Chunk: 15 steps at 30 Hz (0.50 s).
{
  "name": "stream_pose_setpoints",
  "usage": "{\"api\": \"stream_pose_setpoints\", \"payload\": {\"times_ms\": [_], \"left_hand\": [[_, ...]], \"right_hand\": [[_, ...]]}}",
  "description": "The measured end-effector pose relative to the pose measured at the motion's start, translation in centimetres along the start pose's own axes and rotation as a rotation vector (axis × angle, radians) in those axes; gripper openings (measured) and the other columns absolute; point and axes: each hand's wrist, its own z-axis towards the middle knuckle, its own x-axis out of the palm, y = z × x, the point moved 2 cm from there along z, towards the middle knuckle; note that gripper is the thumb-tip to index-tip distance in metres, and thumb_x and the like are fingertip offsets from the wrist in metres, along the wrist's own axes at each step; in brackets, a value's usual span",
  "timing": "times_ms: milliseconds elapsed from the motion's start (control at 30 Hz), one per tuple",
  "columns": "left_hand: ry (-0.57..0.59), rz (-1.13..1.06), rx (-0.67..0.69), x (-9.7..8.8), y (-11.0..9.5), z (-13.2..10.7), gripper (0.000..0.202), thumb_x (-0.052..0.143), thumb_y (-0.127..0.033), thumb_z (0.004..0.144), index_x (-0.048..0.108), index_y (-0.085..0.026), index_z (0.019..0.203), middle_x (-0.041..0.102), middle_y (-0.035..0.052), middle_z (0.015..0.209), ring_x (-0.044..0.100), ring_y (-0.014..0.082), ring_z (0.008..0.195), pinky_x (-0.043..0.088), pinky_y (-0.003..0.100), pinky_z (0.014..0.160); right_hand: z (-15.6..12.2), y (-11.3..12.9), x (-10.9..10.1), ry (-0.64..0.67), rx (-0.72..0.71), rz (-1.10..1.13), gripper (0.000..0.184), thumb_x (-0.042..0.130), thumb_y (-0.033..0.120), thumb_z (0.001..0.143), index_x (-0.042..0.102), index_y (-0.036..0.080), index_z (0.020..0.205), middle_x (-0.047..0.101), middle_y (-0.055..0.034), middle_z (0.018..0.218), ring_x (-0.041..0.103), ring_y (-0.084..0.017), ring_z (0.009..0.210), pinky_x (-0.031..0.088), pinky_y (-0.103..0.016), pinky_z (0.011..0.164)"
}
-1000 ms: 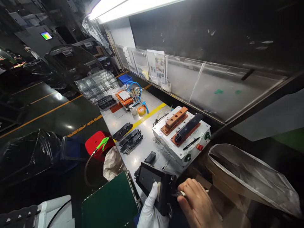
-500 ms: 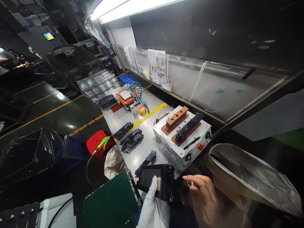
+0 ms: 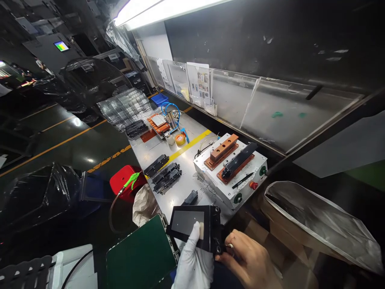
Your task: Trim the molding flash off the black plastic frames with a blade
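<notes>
My left hand [image 3: 195, 263], in a white glove, grips a black rectangular housing [image 3: 185, 218] from below, with the thumb across its flat face. A pale tab lies beside the thumb on that face. The bare fingers of my right hand [image 3: 245, 257] are pinched at the lower right corner of the housing, where round holes show on the end. Between those fingers a small pale-gold piece [image 3: 230, 245] is partly visible. My fingers hide whether it sits in the housing. Just behind the housing lies another black part [image 3: 190, 197] on the metal table [image 3: 177, 201].
A white fixture box [image 3: 210, 179] with brown blocks, a black part and a red button [image 3: 253, 185] stands on the right. Several black parts [image 3: 167, 177] lie along the left edge. A lined carton [image 3: 319, 224] is at right, a green panel [image 3: 140, 255] at lower left.
My right hand has moved left with the small piece, from beside the housing to its lower right corner. The housing has tilted and shifted slightly up and left.
</notes>
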Motion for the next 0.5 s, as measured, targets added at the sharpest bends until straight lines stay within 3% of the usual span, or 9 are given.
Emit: {"api": "stream_pose_setpoints", "payload": {"times_ms": [133,200,300,367,500], "left_hand": [[-0.023,-0.049,-0.04,1.6,0.1,-0.2,0.046,0.029,-0.025,0.106,0.071,-0.008,0.111,0.071,0.0097,0.118,0.069,0.0083,0.102,0.051,0.011,0.093],[-0.02,-0.027,-0.012,1.7,0.2,-0.1,0.043,0.031,-0.026,0.106,0.07,-0.008,0.114,0.071,0.0106,0.118,0.069,0.0106,0.103,0.054,0.011,0.084],[-0.054,0.011,0.086,1.1,0.3,0.4,0.034,0.04,-0.021,0.103,0.07,-0.011,0.115,0.073,0.0101,0.113,0.068,0.0149,0.108,0.055,0.014,0.086],[-0.08,0.038,0.122,0.7,0.2,0.6,0.03,0.045,-0.02,0.101,0.07,-0.015,0.116,0.074,0.0085,0.112,0.068,0.0163,0.107,0.057,0.017,0.087],[-0.124,0.04,0.186,1.5,0.0,0.4,0.029,0.045,-0.019,0.101,0.067,-0.016,0.12,0.073,0.0087,0.112,0.068,0.0172,0.109,0.058,0.021,0.09]], "right_hand": [[-0.1,-0.2,0.3,-0.023,-0.043,-0.065,0.033,0.051,0.04,0.101,0.048,0.022,0.074,0.053,0.0038,0.062,0.053,-0.011,0.054,0.039,-0.023,0.051],[0.3,-0.1,0.3,-0.088,-0.016,-0.082,0.032,0.051,0.044,0.101,0.051,0.021,0.078,0.053,0.0032,0.064,0.053,-0.011,0.055,0.039,-0.023,0.052],[1.0,0.0,0.3,-0.183,0.018,-0.111,0.037,0.047,0.051,0.101,0.053,0.021,0.079,0.053,0.0026,0.064,0.053,-0.013,0.056,0.039,-0.024,0.052],[1.1,0.0,0.5,-0.21,-0.001,-0.147,0.037,0.047,0.047,0.101,0.051,0.022,0.074,0.053,0.0027,0.062,0.051,-0.013,0.055,0.037,-0.025,0.052],[-0.2,-0.8,1.1,-0.092,0.064,0.037,0.031,0.041,0.042,0.104,0.054,0.023,0.083,0.057,0.0016,0.07,0.057,-0.014,0.062,0.042,-0.025,0.057]]}}
